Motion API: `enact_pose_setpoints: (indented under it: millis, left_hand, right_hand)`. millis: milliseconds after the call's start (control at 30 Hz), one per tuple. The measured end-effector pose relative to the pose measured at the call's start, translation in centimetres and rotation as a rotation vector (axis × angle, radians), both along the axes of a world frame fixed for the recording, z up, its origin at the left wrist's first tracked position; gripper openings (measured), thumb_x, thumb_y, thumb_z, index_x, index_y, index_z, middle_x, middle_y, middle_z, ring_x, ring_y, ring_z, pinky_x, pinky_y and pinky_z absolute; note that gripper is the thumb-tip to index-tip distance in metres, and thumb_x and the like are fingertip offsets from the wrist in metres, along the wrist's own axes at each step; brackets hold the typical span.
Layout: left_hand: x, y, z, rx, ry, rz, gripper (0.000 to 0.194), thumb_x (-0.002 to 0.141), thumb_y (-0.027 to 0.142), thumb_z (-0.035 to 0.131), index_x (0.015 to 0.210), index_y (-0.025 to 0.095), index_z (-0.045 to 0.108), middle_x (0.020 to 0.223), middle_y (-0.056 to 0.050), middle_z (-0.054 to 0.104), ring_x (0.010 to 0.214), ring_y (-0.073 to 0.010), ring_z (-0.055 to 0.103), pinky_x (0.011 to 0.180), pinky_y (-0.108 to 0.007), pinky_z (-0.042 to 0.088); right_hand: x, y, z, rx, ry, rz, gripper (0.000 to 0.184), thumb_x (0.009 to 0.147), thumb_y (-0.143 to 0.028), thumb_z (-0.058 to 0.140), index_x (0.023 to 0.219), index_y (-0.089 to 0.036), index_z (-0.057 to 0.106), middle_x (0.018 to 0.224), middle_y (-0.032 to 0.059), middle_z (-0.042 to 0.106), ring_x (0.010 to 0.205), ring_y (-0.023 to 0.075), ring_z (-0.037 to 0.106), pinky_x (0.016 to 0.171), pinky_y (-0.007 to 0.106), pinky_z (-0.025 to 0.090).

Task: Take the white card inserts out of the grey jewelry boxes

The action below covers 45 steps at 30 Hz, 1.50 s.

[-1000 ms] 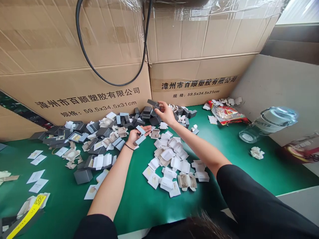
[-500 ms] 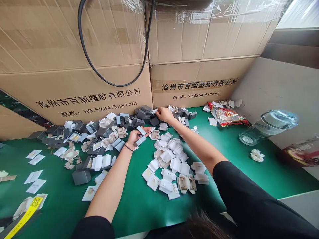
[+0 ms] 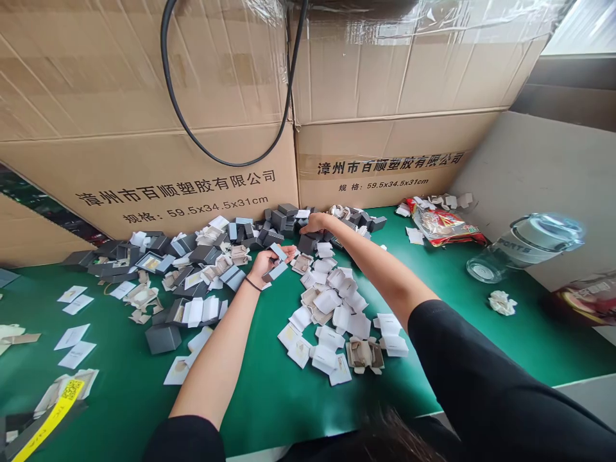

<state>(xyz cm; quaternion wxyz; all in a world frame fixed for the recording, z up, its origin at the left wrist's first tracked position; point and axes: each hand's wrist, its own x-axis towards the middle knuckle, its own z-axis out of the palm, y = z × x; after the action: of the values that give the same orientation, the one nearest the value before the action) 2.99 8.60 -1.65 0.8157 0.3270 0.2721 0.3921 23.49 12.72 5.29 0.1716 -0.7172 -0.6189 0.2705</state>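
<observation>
My left hand (image 3: 267, 264) is closed around a small open grey jewellery-type box (image 3: 278, 263), its pale blue-grey faces turned up and its lid spread from its base. Some of the fingers extend past the box to the right. My right hand (image 3: 316, 222) is at the back of the pile, fingers bent down and together among dark grey boxes (image 3: 307, 244). Whatever lies under those fingertips is hidden. Between my forearms, a heap of white folded card inserts (image 3: 328, 301) covers part of the green table (image 3: 260, 378).
More dark boxes (image 3: 163, 338) and card pieces are heaped on the left. Large cartons (image 3: 202, 160) stand behind, with a black cable (image 3: 231, 164) hanging in front. Rightward are a red snack bag (image 3: 445, 224), a clear bottle (image 3: 524, 247) and crumpled paper (image 3: 502, 303).
My right hand has dipped slightly into the dark boxes, its fingers now pointing down and left. My left hand still holds the open box. The whole view has shifted slightly.
</observation>
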Motion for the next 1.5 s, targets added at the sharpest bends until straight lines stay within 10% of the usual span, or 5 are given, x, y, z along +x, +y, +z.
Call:
enact_pose_setpoints:
  millis: [333,700,833,1033,1500]
  left_hand:
    - [-0.1,0.0,0.0,-0.011,-0.007,-0.003,0.021,0.062,0.003,0.044,0.064,0.008,0.065,0.088,-0.016,0.071,0.098,-0.0274,0.064,0.097,-0.043,0.046]
    - [-0.1,-0.1,0.2,-0.005,-0.008,0.002,0.018,0.061,0.003,0.045,0.058,0.011,0.061,0.091,-0.016,0.071,0.108,-0.0306,0.059,0.098,-0.047,0.044]
    - [0.0,-0.4,0.6,-0.004,-0.014,-0.011,0.017,0.063,0.003,0.045,0.058,0.011,0.060,0.097,-0.016,0.070,0.110,-0.0302,0.057,0.098,-0.048,0.044]
    - [-0.1,-0.6,1.0,0.021,-0.037,-0.013,0.014,0.063,0.004,0.046,0.056,0.012,0.056,0.101,-0.016,0.068,0.106,-0.0285,0.059,0.092,-0.045,0.047]
    - [-0.7,-0.3,1.1,0.037,-0.089,0.118,0.011,0.063,0.007,0.044,0.057,0.015,0.050,0.096,-0.009,0.068,0.090,-0.0192,0.063,0.074,-0.031,0.050]
  right_hand:
    - [2.2,-0.7,3.4,-0.049,0.424,0.002,0.047,0.072,-0.059,0.059,0.078,-0.012,0.065,0.064,0.0067,0.062,0.053,0.0154,0.057,0.052,0.032,0.055]
    - [0.4,2.4,2.4,0.252,0.262,-0.306,0.069,0.091,-0.059,0.010,0.110,-0.007,0.051,0.079,0.0125,0.065,0.063,0.0167,0.064,0.051,0.024,0.050]
    - [-0.3,2.5,1.6,0.291,0.119,-0.208,0.061,0.096,-0.045,0.007,0.108,-0.008,0.054,0.080,0.0119,0.066,0.067,0.0154,0.065,0.059,0.025,0.051]
    - [0.3,0.7,0.0,0.314,-0.163,0.005,0.017,0.080,-0.027,0.060,0.093,-0.018,0.066,0.100,0.0107,0.067,0.106,0.0260,0.058,0.088,0.034,0.044]
    - [-0.9,-6.6,-0.4,0.303,-0.438,0.295,0.029,0.092,-0.030,0.043,0.113,-0.015,0.057,0.110,0.0114,0.063,0.100,0.0212,0.060,0.086,0.031,0.045]
